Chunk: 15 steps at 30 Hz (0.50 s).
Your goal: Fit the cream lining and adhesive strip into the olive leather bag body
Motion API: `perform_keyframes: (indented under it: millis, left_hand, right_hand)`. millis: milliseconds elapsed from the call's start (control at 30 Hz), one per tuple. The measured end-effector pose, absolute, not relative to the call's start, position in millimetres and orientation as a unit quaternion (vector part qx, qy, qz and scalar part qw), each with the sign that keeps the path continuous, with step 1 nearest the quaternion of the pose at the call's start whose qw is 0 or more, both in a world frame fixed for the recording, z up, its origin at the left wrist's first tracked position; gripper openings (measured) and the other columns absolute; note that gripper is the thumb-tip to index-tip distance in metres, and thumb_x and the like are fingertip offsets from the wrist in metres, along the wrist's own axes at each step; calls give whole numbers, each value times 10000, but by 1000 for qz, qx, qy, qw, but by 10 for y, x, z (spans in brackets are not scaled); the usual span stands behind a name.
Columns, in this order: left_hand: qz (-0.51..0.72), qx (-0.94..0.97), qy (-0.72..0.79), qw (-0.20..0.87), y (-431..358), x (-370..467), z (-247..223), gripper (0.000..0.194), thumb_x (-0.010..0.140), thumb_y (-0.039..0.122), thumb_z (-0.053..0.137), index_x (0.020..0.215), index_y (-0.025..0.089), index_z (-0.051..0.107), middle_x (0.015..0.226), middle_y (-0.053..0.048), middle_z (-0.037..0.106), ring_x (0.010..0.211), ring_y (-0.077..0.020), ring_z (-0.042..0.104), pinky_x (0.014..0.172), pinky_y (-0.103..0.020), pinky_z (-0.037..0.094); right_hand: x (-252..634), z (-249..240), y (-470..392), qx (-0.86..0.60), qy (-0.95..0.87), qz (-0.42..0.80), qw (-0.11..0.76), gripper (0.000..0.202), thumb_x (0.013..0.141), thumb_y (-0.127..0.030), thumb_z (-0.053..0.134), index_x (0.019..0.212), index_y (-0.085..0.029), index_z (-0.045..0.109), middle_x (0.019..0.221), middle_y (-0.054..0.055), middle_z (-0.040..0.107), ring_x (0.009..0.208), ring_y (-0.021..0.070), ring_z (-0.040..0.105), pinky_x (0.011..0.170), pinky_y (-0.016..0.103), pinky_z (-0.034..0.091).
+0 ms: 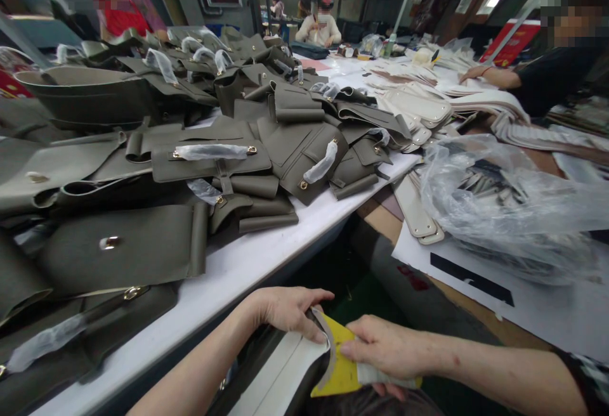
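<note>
Both hands work low at the near edge of the white table, close together on one workpiece: the left hand pinches the curved rim of a pale, stiff, cream-coloured leather panel between thumb and fingertips, while the right hand is closed on a flat yellow card-like template that lies against that same curved edge, fingers on top and thumb beneath. The panel and template sit just below and in front of the table's edge, over the person's lap, with a dark olive surface showing beside the panel. By the look of it, the step in hand is fitting or checking the template along the panel's curve; the next move would call for keeping the two edges flush while sliding the grip along the bend, since the card could slip off line. On the table, beyond the hands, lies a heap of olive-green leather bag parts with brass fittings and plastic-wrapped handles. To the right of the table, a crumpled clear plastic bag holds small pieces, and cream panels are stacked farther back. Other people sit at the far end and at the right side.
</note>
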<state>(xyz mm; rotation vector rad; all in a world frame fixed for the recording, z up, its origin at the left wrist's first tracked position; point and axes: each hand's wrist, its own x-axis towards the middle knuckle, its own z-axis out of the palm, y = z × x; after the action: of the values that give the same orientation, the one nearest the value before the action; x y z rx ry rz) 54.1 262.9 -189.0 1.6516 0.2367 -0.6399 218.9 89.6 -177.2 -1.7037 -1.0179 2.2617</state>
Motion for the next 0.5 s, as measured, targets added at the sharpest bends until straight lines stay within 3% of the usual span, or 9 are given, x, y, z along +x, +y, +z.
perform_keyframes:
  millis: [267,500]
  left_hand:
    - [-276,734,106,612,2639,528,-1890,1053,668,445,793,1523,138,260,1184,-126,685,1052,-287,640,891,-339,496]
    - [-248,759,105,592,2656,501,-1876,1103,644,444,794,1525,93,230,1478,-201,458,1290,-344,497,1081,-407,381]
  right_hand:
    - [2083,-1963,800,-562,-296,766,96,232,972,-350,380,880,-177,505,486,-36,568,246,101,449,253,166,361]
    - [1954,-1843,873,-581,-255,770,70,238,998,-333,334,894,-185,489,461,-36,551,256,94,435,273,148,353]
